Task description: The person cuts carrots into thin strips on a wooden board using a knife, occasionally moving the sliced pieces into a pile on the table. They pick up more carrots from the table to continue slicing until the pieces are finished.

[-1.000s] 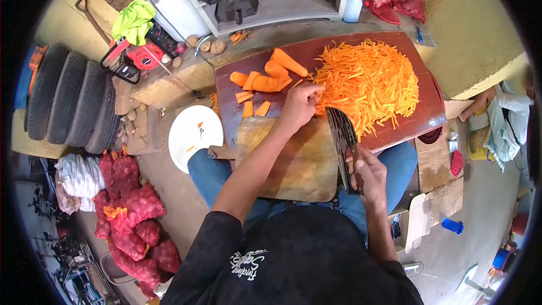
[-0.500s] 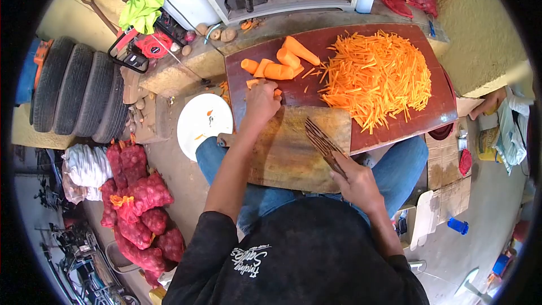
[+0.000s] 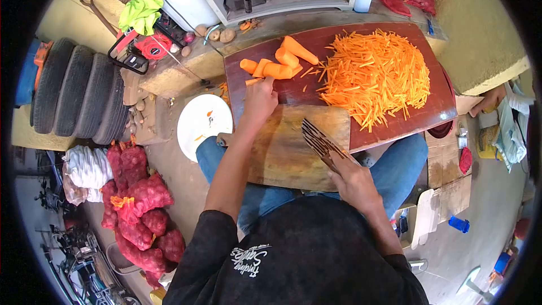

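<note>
My right hand (image 3: 357, 183) grips a broad-bladed knife (image 3: 320, 142), its blade streaked dark and light, over the right side of a worn wooden cutting board (image 3: 271, 161). Beyond the board, my left hand (image 3: 261, 101) reaches to several thick peeled carrot pieces (image 3: 278, 71). Its fingertips meet the near side of the pieces; the fingers are mostly hidden under the hand. A flat carrot slice (image 3: 252, 82) lies beside them. A large heap of carrot sticks (image 3: 375, 76) covers the right part of the reddish-brown tabletop (image 3: 299, 91), with a few loose sticks to its left.
A white round lid or plate (image 3: 195, 118) with carrot scraps sits left of my knee. Red net sacks (image 3: 138, 214) lie on the floor at left, below a row of tyres (image 3: 76, 87). A shelf (image 3: 293, 0) stands behind the table. Flattened cardboard (image 3: 446, 172) is at right.
My left hand has moved slightly forward against the carrot pieces; a bit of carrot seen at its right side no longer shows. The knife has tilted, turning more of its blade face upward.
</note>
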`<state>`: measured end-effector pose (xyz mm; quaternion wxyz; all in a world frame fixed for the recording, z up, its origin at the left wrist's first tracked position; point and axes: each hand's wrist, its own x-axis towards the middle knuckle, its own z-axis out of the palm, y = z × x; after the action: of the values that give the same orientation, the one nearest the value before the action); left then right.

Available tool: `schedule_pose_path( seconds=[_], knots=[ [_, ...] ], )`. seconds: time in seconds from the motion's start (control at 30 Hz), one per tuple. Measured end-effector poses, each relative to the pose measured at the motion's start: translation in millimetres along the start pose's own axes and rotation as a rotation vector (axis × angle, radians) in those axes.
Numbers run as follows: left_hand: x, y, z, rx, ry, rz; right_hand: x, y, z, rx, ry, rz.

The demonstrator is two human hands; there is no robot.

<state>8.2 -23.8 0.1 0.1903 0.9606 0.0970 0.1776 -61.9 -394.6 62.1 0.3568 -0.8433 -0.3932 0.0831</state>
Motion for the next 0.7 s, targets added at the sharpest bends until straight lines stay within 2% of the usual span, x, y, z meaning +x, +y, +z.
schedule_pose_path(
  seconds=[0.07,0.17,0.27,0.33,0.4,0.47,0.57,0.7],
  knots=[
    [-0.1,-0.4,-3.1,-0.038,0.074,0.027,0.2,1.1,0.1,0.015,0.017,0.005],
    [-12.6,27.6,-33.9,-0.230,0.041,-0.215,-1.3,2.9,-2.1,0.073,0.064,0.042],
    [-46.0,24.9,-20.5,-0.612,0.011,-0.379,-2.3,3.9,-7.2,0.236,0.068,0.161],
    [-74.0,43.7,-16.4,-0.603,0.115,-0.244,0.6,6.6,-11.0,0.378,0.052,0.237],
    [-95.0,56.4,-11.5,-0.597,0.113,-0.235,4.9,7.0,-14.0,0.414,0.041,0.239],
    [-109.0,61.0,-6.2,-0.601,-0.003,-0.351,5.9,7.0,-14.8,0.432,0.036,0.242],
    [-104.9,68.9,-18.3,-0.496,-0.101,-0.326,11.4,7.4,-14.3,0.432,0.030,0.223],
    [-106.8,71.7,-22.0,-0.275,-0.005,-0.045,16.5,3.4,-13.4,0.420,0.004,0.211]
  ],
)
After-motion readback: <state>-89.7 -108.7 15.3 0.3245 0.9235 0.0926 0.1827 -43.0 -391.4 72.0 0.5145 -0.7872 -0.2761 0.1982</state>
